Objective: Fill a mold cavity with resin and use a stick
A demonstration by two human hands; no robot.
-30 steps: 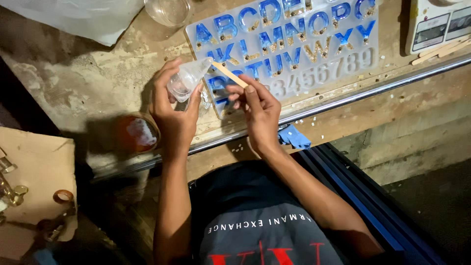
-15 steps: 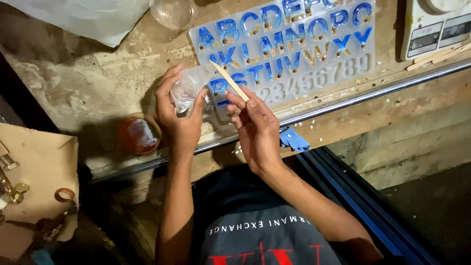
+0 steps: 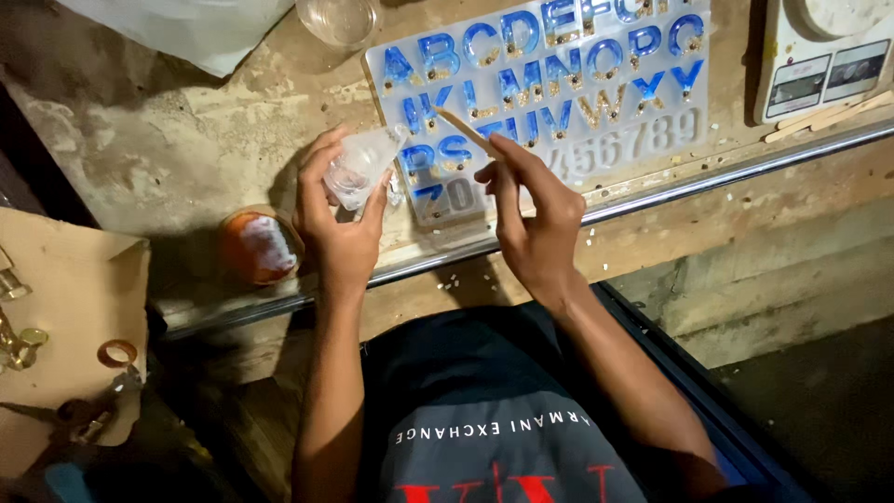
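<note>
Two hands were busy over a worn work table (image 3: 140, 140). The left hand (image 3: 340, 219) was wrapped around a small clear plastic cup (image 3: 361, 166), tipped on its side with its mouth pointing toward the letter mold (image 3: 559, 93). The right hand (image 3: 531, 219) pinched a thin wooden stick (image 3: 463, 130) between its thumb and fingers. The tip of the stick was over the mold, close to the mouth of the cup.

The mold was a flat see-through sheet with rows of letter and number shapes. Most of the letters looked blue, and some had gold bits in them. The numbers along the bottom edge looked pale and not filled.

It seemed like the filling step, with liquid being fed from the cup into the shapes, helped by the stick. The next move would need a slow tilt and a steady stick, so nothing runs over the edges of a shape.

A round orange tub (image 3: 262, 247) sat just beside the left hand. A clear cup (image 3: 340, 19) stood above the mold, a small scale (image 3: 824, 56) sat at the far right, and more sticks (image 3: 824, 116) lay near it.
</note>
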